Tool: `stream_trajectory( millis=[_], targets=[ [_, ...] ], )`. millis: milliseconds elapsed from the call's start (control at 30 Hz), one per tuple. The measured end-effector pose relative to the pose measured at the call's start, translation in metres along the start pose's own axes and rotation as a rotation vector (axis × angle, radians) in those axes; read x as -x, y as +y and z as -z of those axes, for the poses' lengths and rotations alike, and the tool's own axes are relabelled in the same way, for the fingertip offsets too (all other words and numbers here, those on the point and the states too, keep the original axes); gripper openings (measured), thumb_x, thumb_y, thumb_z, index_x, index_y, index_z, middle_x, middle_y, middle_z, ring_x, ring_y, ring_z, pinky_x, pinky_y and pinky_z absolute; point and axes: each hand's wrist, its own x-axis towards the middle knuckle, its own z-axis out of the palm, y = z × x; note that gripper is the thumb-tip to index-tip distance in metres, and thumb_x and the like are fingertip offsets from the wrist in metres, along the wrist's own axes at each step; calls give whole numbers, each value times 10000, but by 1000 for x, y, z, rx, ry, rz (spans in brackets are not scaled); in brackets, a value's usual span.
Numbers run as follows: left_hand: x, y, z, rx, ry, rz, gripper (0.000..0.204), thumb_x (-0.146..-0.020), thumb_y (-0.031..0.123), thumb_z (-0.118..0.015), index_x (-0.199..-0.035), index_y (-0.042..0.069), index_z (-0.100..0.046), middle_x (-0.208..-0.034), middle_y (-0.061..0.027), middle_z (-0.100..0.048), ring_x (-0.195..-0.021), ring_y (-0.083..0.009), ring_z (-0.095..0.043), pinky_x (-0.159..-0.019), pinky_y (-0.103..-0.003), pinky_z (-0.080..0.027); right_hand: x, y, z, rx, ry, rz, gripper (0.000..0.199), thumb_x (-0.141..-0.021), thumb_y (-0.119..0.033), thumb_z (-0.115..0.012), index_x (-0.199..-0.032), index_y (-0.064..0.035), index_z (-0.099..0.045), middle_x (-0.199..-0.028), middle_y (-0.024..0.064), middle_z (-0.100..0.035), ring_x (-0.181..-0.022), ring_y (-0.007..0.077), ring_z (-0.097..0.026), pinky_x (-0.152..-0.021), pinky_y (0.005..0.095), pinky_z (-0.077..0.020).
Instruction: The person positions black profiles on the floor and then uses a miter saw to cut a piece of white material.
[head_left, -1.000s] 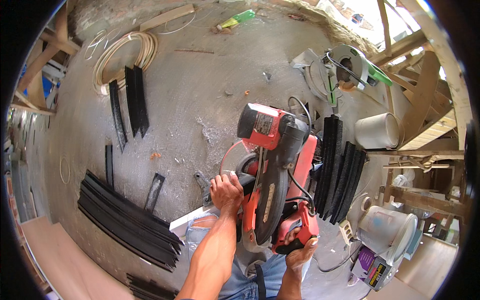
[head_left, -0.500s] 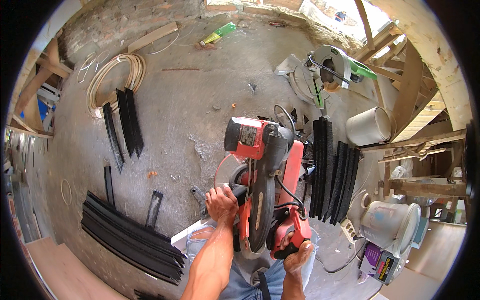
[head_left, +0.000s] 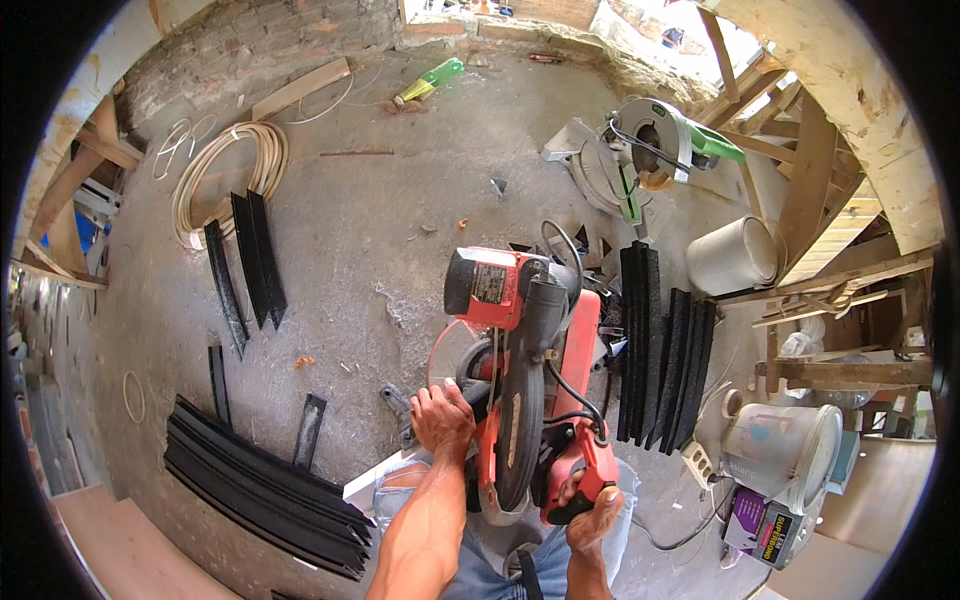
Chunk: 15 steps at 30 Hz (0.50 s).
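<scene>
A red and black miter saw [head_left: 520, 370] stands in front of me, between my knees. My right hand [head_left: 590, 510] is wrapped around its red handle [head_left: 583, 465], thumb on the near side. Left of the blade housing, my left hand [head_left: 443, 418] is closed over the saw's base area, fingers bent down; what lies under them is hidden. A pale, flat strip [head_left: 375, 483] sticks out from beneath my left forearm, and I cannot tell whether the hand grips it. Part of the round blade [head_left: 452, 352] shows just beyond my left fingers.
Black angled profiles lie in a stack [head_left: 265, 490] at left and another stack [head_left: 665, 350] right of the saw. Beyond are a coiled hose [head_left: 270, 165], a green miter saw [head_left: 655, 150] and a white bucket [head_left: 733, 257]. A power strip [head_left: 697, 462] and cable lie at right.
The view has shifted slightly, so the floor items sit a little differently. Both hands stay at the same places on the saw, which looks almost unchanged.
</scene>
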Motion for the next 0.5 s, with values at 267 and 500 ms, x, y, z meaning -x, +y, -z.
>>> stream_trajectory(
  millis=[267, 500],
  targets=[
    [1, 3, -1, -2, 3, 10, 406, -991, 361, -457, -890, 23, -657, -999, -169, -634, -1038, -353, -588, -910, -472, -466, -2, -1, -3, 8, 22, -1, 773, -947, -710, -482, -1021, 51, -595, -725, 88, -580, -596, 157, -562, -533, 279, -463],
    [1, 3, 2, -1, 5, -6, 416, -994, 361, -450, -887, 16, -655, -994, -171, -633, -1040, -359, -585, -914, -480, -464, -1, 2, -1, 21, 29, 6, 781, -948, -722, -459, -1046, 39, -604, -705, 72, -592, -573, 130, -556, -522, 256, -448]
  ],
)
